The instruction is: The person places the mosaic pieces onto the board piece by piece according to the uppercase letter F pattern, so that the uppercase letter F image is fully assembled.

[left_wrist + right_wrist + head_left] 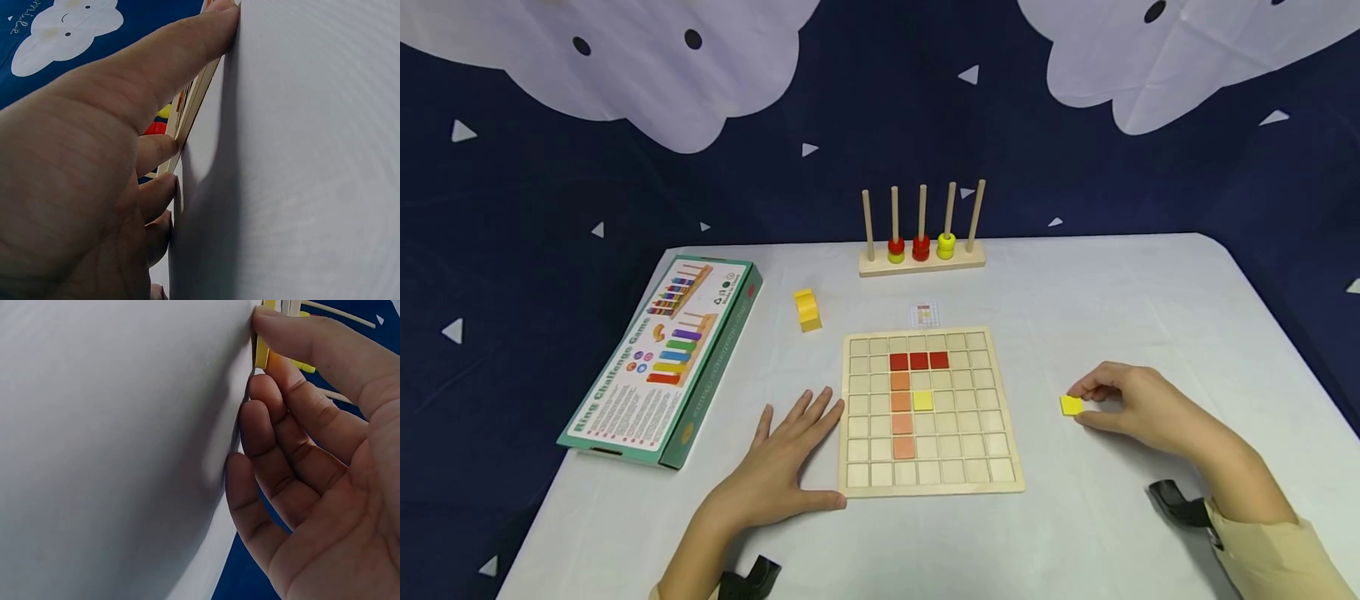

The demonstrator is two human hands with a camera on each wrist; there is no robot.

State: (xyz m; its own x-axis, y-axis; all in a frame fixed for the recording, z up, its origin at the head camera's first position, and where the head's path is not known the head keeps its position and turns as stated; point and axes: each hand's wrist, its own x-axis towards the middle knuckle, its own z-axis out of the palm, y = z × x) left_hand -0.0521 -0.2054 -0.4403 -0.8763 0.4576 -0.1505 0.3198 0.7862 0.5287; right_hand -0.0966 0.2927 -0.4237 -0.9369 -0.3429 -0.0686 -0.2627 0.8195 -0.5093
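Observation:
A square yellow tile [1071, 406] is pinched between the thumb and index finger of my right hand [1142, 408], low over the table right of the board. In the right wrist view the yellow tile [265, 339] stands edge-on by the thumb tip. My left hand [778, 471] lies spread on the table, its thumb and fingertips at the left edge of the wooden grid board [932, 491]. On that board, three red tiles [919, 361] form a row. Several orange to salmon tiles [901, 402] run down below the leftmost red one, with a yellow tile [922, 401] beside that column.
Behind the board lies a small pattern card [924, 315]. Farther back stands a wooden peg rack [922, 268] with red and yellow rings. A row of yellow tiles [807, 310] sits at the board's upper left, and a green game box [662, 358] lies on the left.

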